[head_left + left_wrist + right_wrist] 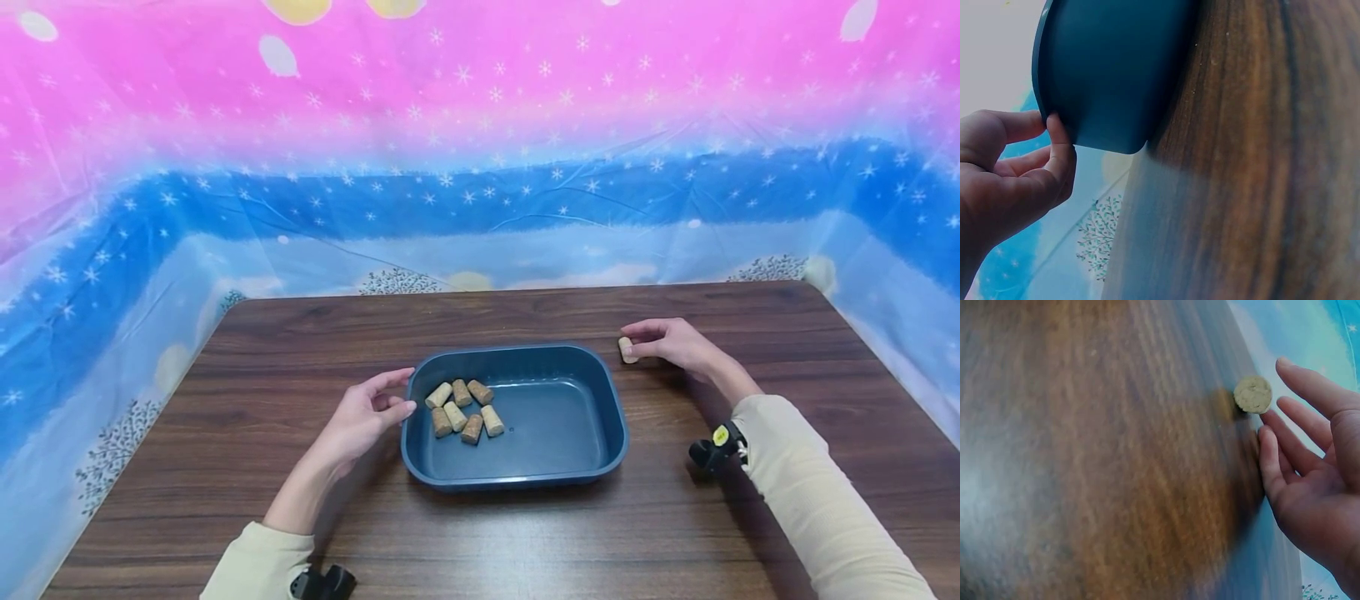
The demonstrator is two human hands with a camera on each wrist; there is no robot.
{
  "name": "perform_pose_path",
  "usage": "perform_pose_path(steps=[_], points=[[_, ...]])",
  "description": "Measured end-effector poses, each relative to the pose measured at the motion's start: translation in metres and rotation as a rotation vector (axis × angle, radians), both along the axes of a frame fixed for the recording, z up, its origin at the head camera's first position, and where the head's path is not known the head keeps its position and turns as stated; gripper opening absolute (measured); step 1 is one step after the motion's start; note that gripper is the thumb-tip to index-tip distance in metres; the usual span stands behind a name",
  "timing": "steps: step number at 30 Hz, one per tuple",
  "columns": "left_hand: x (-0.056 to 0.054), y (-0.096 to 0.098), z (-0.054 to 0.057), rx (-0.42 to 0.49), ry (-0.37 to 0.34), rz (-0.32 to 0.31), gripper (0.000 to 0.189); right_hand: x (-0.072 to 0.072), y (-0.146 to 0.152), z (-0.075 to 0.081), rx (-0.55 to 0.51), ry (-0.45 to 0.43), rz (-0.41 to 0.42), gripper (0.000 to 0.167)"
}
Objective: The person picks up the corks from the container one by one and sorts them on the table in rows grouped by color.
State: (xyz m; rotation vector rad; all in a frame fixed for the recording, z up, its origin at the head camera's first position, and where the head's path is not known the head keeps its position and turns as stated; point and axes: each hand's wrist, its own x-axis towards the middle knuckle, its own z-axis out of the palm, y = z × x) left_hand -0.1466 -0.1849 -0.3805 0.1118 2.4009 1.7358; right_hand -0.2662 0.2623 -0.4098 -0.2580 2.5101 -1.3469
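A blue-grey rectangular tray [555, 481] stands on the wooden table. Inside its left half several bottle corks [455, 415], some pale and some darker brown, lie grouped on the bottom. My left hand [365, 421] holds the tray's left rim with thumb and index finger, as the left wrist view shows up close. To the right of the tray, beyond its far corner, a pale cork [627, 351] stands on end on the table. My right hand [678, 346] is at this cork, fingers spread; the right wrist view shows the thumb apart from the cork [1252, 395] and a fingertip right beside it.
The brown wood-grain table [517, 542] extends around the tray on all sides. Behind it hangs a pink and blue cloth [480, 192] printed with snowflakes. Black devices [712, 452] are strapped at both wrists.
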Motion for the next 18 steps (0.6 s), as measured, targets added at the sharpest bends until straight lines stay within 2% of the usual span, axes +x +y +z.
perform_pose_path(steps=[11, 18], points=[[-0.002, 0.000, -0.002, 0.007, -0.001, -0.002, 0.047, -0.002, -0.009, 0.017, -0.099, 0.021, -0.103, 0.056], [0.000, -0.001, 0.000, -0.007, -0.006, 0.000, 0.048, 0.008, -0.033, 0.031, -0.085, 0.048, -0.081, 0.052]])
